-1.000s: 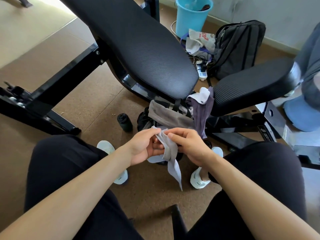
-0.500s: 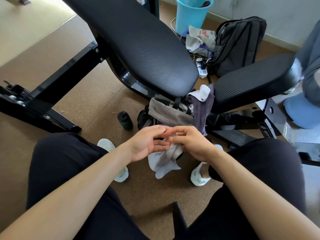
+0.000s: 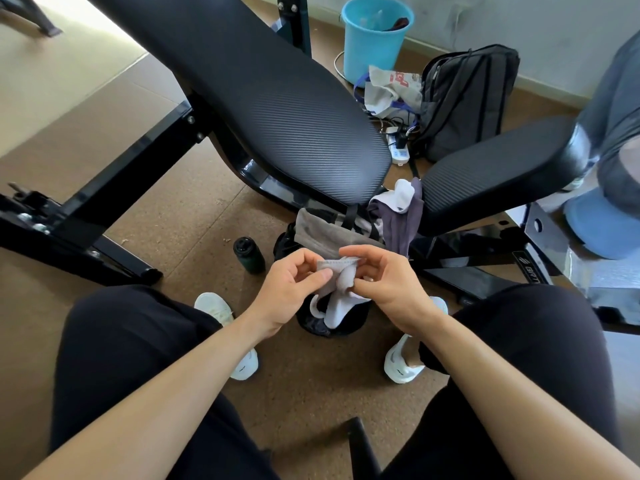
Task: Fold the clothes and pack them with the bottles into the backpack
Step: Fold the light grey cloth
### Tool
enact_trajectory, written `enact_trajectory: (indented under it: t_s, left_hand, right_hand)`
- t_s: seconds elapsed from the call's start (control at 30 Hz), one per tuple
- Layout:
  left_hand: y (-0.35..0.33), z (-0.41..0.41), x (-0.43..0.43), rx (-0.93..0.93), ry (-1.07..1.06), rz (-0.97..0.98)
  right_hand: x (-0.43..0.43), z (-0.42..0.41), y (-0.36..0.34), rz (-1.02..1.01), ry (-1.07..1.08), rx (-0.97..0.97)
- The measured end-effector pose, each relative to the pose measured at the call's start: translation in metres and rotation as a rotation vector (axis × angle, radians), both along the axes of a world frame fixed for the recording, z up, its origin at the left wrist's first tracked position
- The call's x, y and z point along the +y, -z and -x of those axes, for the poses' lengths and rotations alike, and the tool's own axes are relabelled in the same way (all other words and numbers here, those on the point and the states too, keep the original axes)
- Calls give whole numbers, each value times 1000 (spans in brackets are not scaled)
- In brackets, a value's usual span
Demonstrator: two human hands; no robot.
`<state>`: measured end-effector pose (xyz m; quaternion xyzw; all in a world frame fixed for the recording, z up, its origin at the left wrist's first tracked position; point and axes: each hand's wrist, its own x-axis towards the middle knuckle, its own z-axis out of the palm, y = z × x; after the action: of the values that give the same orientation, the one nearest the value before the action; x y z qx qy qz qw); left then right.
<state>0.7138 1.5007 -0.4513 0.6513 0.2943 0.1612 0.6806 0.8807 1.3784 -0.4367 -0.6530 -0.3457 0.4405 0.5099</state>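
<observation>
Between the knees of the seated person, the left grip (image 3: pixel 287 289) and the right grip (image 3: pixel 388 285) are both closed on a pale grey sock (image 3: pixel 337 292). Thumb and forefinger of each pinch its ribbed cuff, which is pulled flat between them, while the rest of the sock hangs bunched below the fingers. Directly beneath it a black bag (image 3: pixel 332 327) sits on the brown floor (image 3: pixel 173 220) between two white shoes (image 3: pixel 214 306); how far the bag is open cannot be told, since hands and sock cover its mouth. A grey cloth (image 3: pixel 325 233) lies across the far side of the bag, and just right of it a purple garment (image 3: pixel 401 223) hangs down with a white sock (image 3: pixel 401 197) lying on top of it. A dark green bottle (image 3: pixel 248 254) stands upright on the floor just left of the bag, apart from it. Behind all this a long black pad (image 3: pixel 270 98) slopes up to the left and a shorter black pad (image 3: pixel 491 171) reaches to the right, with the purple garment hanging in the gap between them. Farther back, near the wall, a grey backpack (image 3: pixel 464 98) stands leaning, with a crumpled white plastic bag (image 3: pixel 388 88) and a power strip (image 3: pixel 398 150) beside it and a blue bucket (image 3: pixel 374 36) to their left.
</observation>
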Motion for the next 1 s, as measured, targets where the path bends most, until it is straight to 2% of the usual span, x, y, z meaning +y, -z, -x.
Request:
enact_trajectory:
  t_s: [0.1, 0.37, 0.47, 0.57, 0.7, 0.87, 0.93, 1.0]
  left_hand:
    - [-1, 0, 1, -10, -3, 38]
    - [-4, -1, 0, -14, 19, 144]
    - [-3, -2, -2, 1, -21, 135]
    - [1, -2, 1, 57, -145, 52]
    - [3, 0, 5, 76, -120, -75]
    - [0, 1, 4, 30, 40, -76]
    - [-2, 2, 6, 23, 80, -80]
    - [-2, 2, 6, 12, 111, -88]
  right_hand:
    - [2, 4, 2, -53, 18, -261]
    - [3, 7, 3, -269, 76, -434]
    - [3, 5, 3, -264, 54, -489]
    - [4, 2, 2, -220, 9, -534]
    - [3, 5, -1, -89, -90, -406]
    - [5, 7, 3, -74, -67, -318]
    - [5, 6, -1, -45, -104, -249]
    - [5, 4, -2, -24, -167, -271]
